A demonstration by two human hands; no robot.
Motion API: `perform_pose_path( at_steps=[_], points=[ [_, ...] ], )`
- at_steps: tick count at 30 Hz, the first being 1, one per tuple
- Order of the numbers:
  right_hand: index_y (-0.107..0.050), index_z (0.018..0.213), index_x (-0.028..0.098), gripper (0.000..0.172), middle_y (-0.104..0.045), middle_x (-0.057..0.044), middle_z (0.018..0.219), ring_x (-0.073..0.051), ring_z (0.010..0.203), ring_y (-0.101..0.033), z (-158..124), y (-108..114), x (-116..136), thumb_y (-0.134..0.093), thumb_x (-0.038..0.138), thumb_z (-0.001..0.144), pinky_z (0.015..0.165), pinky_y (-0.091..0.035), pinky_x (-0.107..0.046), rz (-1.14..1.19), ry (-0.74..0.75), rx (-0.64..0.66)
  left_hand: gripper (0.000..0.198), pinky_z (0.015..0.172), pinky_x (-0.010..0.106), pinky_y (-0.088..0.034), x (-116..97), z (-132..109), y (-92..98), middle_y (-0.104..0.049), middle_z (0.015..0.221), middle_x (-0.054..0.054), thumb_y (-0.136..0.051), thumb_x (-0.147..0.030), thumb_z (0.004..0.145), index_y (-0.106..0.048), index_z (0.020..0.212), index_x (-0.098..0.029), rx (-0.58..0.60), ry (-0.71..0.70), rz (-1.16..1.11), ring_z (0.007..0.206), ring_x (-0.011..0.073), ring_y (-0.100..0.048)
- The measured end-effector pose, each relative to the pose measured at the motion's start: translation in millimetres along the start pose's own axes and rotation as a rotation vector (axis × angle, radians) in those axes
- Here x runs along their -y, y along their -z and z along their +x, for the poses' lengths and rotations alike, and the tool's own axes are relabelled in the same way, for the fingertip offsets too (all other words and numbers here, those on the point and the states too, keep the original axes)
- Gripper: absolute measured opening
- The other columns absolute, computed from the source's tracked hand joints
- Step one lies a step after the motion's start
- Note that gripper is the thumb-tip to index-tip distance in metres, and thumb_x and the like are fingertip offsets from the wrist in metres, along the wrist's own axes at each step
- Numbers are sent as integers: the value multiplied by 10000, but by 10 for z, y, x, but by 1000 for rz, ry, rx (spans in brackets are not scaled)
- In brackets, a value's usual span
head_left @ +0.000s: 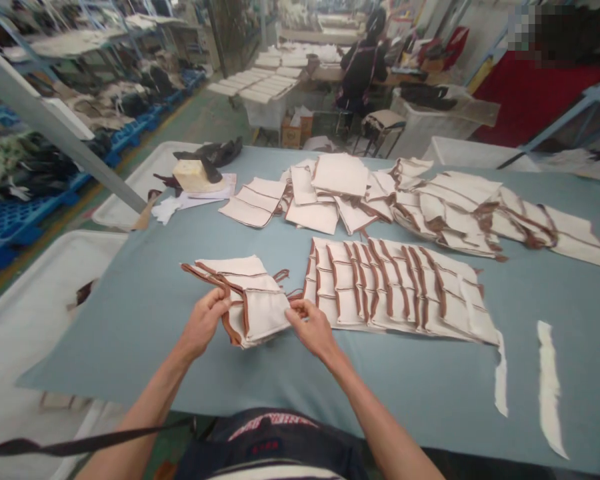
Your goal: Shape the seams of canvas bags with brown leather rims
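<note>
Between my hands is a small stack of cream fabric panels (265, 313) with brown edging, tilted up from the blue-grey table. My left hand (207, 320) pinches its brown-bound left edge. On the opposite side, the thumb and fingers of my right hand (310, 325) are closed on the panels' right edge. Thin brown strips stick out at the stack's upper left and upper right. Just right of my right hand lies a long row of overlapping cream panels (395, 287), their brown edges fanned out side by side.
Loose piles of cream panels (340, 175) and bundled panels (455, 200) lie along the table's far side. A yellowish block (193, 177) sits on papers at the far left. White strips (550, 387) lie at right. White bins (45, 293) flank the left edge. A person (363, 70) sits beyond.
</note>
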State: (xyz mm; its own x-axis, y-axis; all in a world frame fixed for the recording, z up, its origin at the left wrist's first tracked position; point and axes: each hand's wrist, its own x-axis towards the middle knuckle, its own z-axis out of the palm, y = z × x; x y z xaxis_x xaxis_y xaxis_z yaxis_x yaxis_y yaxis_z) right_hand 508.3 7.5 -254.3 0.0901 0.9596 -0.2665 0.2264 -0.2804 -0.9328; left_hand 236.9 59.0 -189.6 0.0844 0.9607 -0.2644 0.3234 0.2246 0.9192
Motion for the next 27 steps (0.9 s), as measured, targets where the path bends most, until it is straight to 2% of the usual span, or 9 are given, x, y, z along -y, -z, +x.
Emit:
perform_pose_path(
  at_steps=[3, 5, 8, 11, 15, 18, 21, 24, 27],
  points=[
    [-712, 1328, 250, 395, -732, -111, 1423, -300, 1336, -649, -60, -177, 273, -783, 280, 940, 1169, -504, -469, -122, 309, 57, 389, 636, 301, -517, -110, -216, 1, -651, 777, -9, -703, -591, 856, -658, 881, -206, 69, -21, -3, 705, 205, -599],
    [-724, 1272, 265, 345, -729, -100, 1449, -286, 1386, -626, -32, -278, 367, -774, 244, 932, 1202, -474, -443, -189, 471, 122, 388, 614, 296, -506, -144, -308, 22, -631, 747, -10, -692, -600, 815, -634, 842, -218, 105, -18, -4, 682, 204, -576],
    [-728, 1011, 258, 38, -813, -75, 1139, -260, 1142, -726, -10, -449, 344, -725, 248, 974, 1071, -532, -382, -286, 598, 198, 409, 588, 284, -492, -121, -372, 95, -601, 718, -16, -680, -628, 802, -577, 793, -232, 114, -3, -12, 655, 192, -551],
    [-700, 975, 235, 158, -787, -85, 979, -244, 965, -724, -88, -613, 217, -566, 230, 1059, 921, -535, -337, -374, 610, 141, 456, 573, 275, -503, -62, -413, 226, -649, 757, -8, -701, -671, 821, -583, 860, -233, 103, 29, -22, 669, 200, -603],
    [-699, 1025, 217, 283, -765, -103, 918, -237, 871, -707, -182, -669, 167, -443, 282, 1128, 796, -495, -303, -454, 602, 12, 605, 621, 311, -585, 22, -500, 427, -798, 947, 71, -849, -669, 768, -664, 1116, -210, 169, 81, -11, 794, 272, -759],
    [-696, 978, 227, 331, -752, -87, 854, -224, 800, -697, -199, -526, 322, -437, 357, 1139, 733, -467, -293, -484, 651, -33, 615, 562, 311, -572, 179, -520, 521, -788, 831, 64, -823, -702, 811, -690, 1125, -190, 194, 103, 47, 665, 253, -744],
    [-693, 938, 232, 376, -720, -72, 788, -211, 723, -664, -266, -192, 596, -447, 434, 1138, 679, -435, -296, -497, 709, -90, 475, 568, 289, -568, 462, -465, 589, -732, 770, 13, -742, -619, 967, -703, 1125, -172, 117, 102, 176, 621, 188, -692],
    [-693, 946, 233, 369, -705, -63, 780, -199, 696, -633, -415, 253, 893, -482, 467, 1137, 671, -418, -300, -503, 736, -192, 304, 701, 324, -629, 761, -385, 705, -740, 926, 24, -718, -448, 1072, -720, 1125, -148, -30, 109, 387, 745, 168, -707],
    [-678, 946, 237, 316, -696, -33, 758, -181, 640, -597, -597, 604, 1142, -514, 429, 1136, 639, -404, -298, -513, 740, -267, 265, 877, 412, -667, 937, -308, 863, -758, 1154, 74, -751, -385, 1063, -728, 1202, -160, -175, 73, 584, 994, 233, -757]
  ],
)
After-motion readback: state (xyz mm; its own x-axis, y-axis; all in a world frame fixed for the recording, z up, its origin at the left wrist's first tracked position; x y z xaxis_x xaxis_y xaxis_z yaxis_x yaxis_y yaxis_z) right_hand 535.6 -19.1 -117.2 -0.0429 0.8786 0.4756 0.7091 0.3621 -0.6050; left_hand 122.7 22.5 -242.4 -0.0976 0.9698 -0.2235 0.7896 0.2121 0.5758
